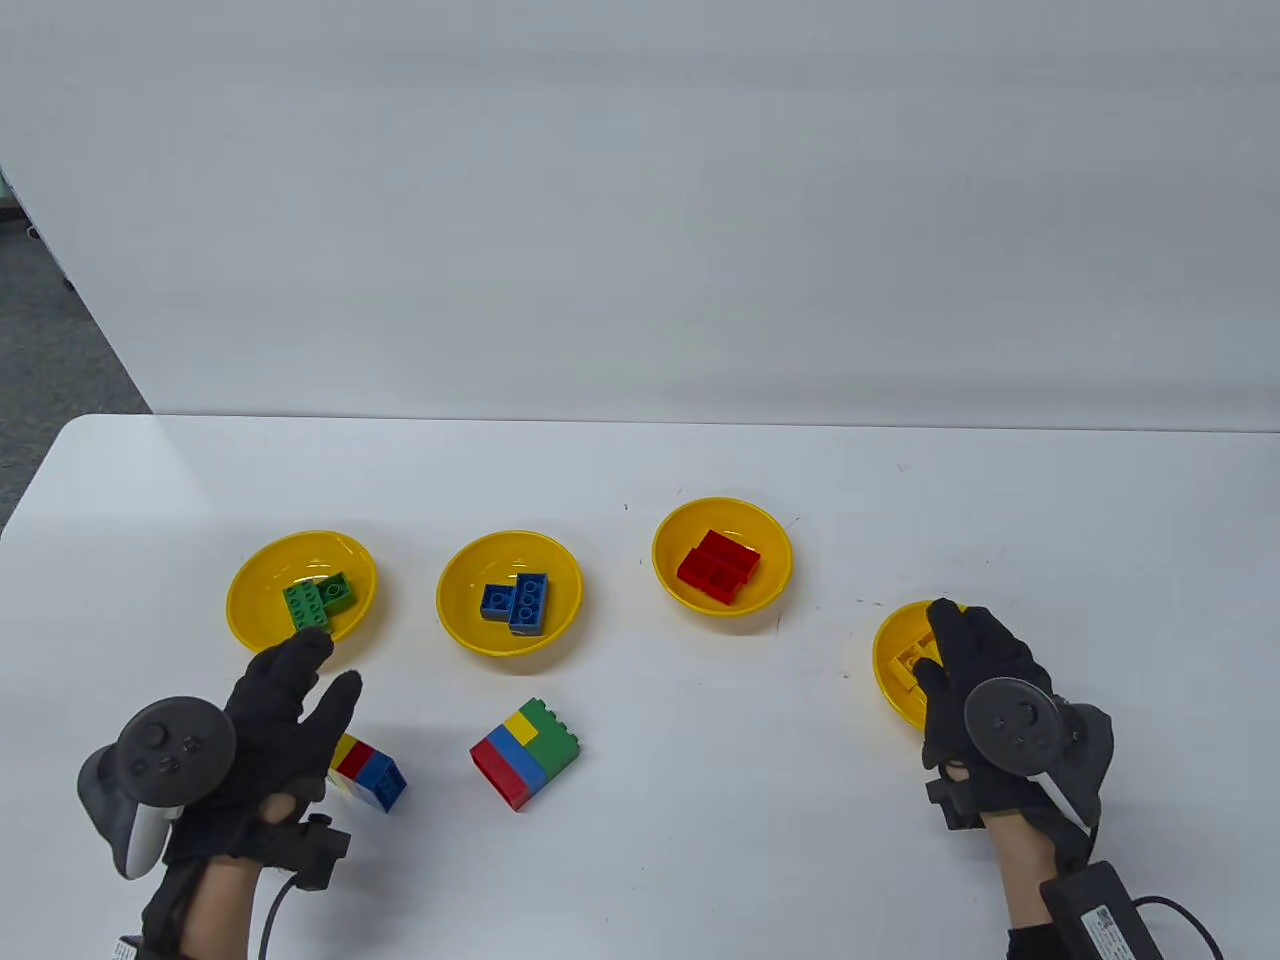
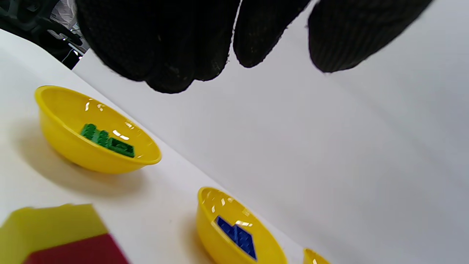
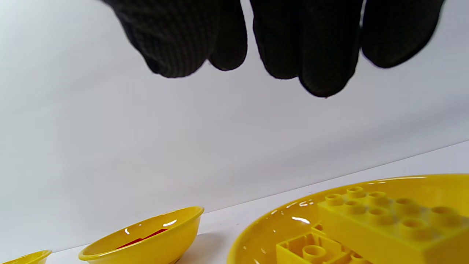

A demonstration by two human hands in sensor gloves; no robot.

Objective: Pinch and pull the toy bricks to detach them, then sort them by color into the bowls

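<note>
My left hand [image 1: 305, 685] hovers with straight, spread fingers just above a small yellow, red and blue brick stack [image 1: 372, 772] and holds nothing. That stack fills the lower left corner [image 2: 55, 231] of the left wrist view. A bigger stack of red, blue, yellow and green bricks [image 1: 525, 752] lies at the table's centre front. My right hand [image 1: 950, 648] is flat over the far-right bowl [image 1: 890, 665] and holds nothing. Under its fingers lie yellow bricks [image 3: 384, 220].
Three more yellow bowls stand in a row. The left one [image 1: 250, 610] holds green bricks [image 1: 318, 598], the middle one [image 1: 460, 625] blue bricks [image 1: 518, 600], the third [image 1: 672, 575] red bricks [image 1: 718, 567]. A white wall stands behind the table.
</note>
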